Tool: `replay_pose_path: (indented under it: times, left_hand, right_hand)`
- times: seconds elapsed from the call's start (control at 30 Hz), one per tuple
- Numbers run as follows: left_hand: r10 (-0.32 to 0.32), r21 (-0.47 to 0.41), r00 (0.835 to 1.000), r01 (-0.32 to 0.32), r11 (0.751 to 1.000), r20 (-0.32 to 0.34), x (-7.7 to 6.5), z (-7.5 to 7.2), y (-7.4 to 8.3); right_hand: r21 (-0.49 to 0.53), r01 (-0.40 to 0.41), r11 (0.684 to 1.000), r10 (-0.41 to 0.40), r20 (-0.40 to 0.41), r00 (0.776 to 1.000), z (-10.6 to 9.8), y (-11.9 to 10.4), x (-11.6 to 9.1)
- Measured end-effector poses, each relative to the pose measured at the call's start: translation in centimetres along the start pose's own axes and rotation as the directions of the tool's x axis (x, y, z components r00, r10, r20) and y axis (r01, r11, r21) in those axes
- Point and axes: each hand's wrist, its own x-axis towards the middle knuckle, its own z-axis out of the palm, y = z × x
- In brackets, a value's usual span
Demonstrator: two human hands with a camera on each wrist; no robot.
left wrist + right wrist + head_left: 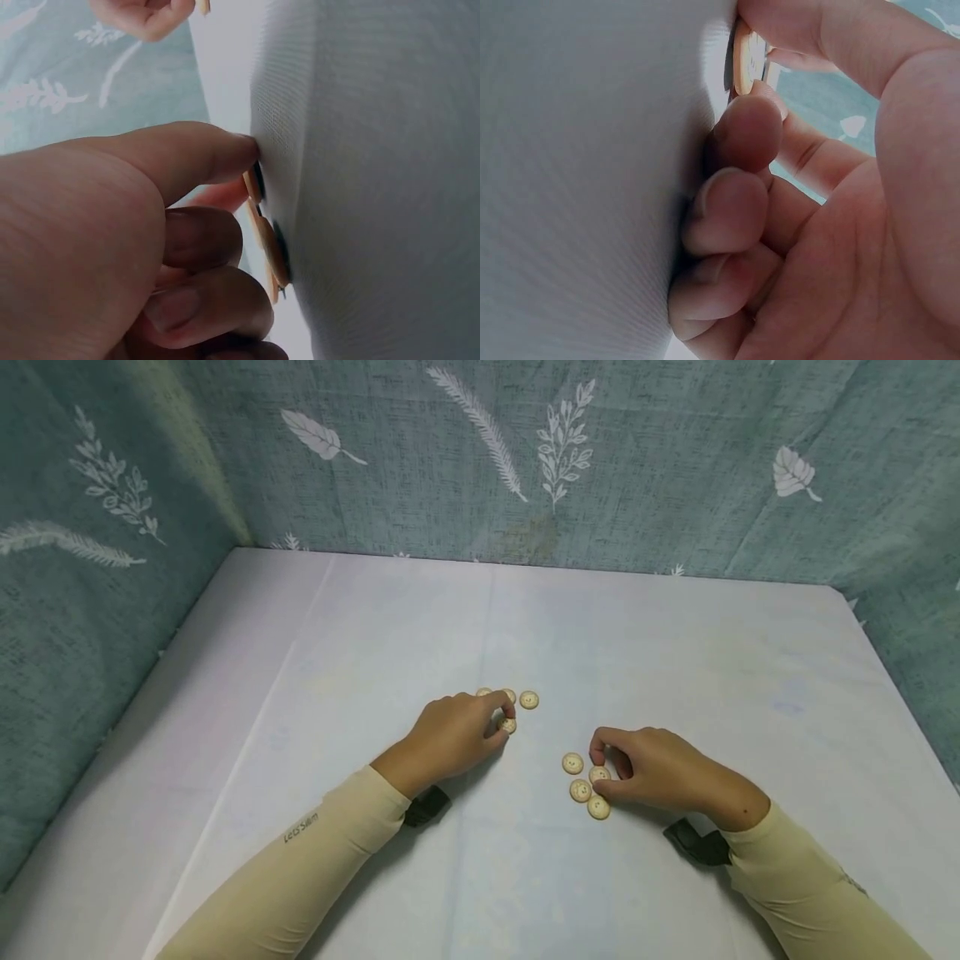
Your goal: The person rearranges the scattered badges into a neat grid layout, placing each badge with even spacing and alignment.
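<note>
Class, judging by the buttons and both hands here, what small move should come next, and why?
Probably the left hand should ease open and leave its button there: it is pinched low at the tabletop, close to three other buttons.

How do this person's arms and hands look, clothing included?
The left hand and right hand are bare. The left sleeve is fitted beige with dark lettering; the right sleeve matches, its marking unreadable. A left wrist attachment and right wrist attachment are black.
</note>
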Motion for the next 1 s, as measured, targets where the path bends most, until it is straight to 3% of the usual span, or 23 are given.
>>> replay_pose_path:
  times: [0.37,1.0]
  left_hand:
    - [-0.014,0.015,0.998,0.015,1.0,-0.057,-0.11,-0.18,0.09]
    - [-0.044,-0.004,0.995,0.044,0.999,-0.093,-0.04,-0.09,-0.05]
  right_hand:
    - [-0.006,-0.007,1.0,0.007,-0.003,1.0,-0.04,-0.1,0.07]
    - [0.003,-0.005,1.0,0.005,0.008,1.0,-0.12,-0.1,0.03]
